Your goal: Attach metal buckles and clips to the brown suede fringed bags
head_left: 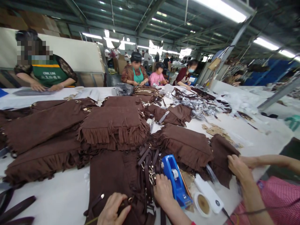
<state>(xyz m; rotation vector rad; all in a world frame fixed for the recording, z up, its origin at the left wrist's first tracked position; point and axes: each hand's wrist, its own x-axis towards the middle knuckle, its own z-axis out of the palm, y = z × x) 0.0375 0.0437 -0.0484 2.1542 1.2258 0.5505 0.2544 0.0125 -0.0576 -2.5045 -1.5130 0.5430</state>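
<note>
A dark brown fringed suede bag (106, 175) lies on the white table right in front of me. My left hand (114, 208) is at its near part, thumb and fingers closing on the bag beside a small brass ring (130, 199). My right hand (164, 189) has its fingers curled around a brown strap by a bunch of straps with metal clasps (152, 176); the fingertips are partly hidden. Just right of that hand stands a blue tape dispenser (172, 168).
Stacked brown fringed bags (114, 120) fill the table's left and middle. A tape roll (202, 204) and a white corded device (208, 193) lie at right. A co-worker's hands (239, 167) hold a brown piece (221, 156) there. Plastic-wrapped hardware (199, 104) and several people are farther back.
</note>
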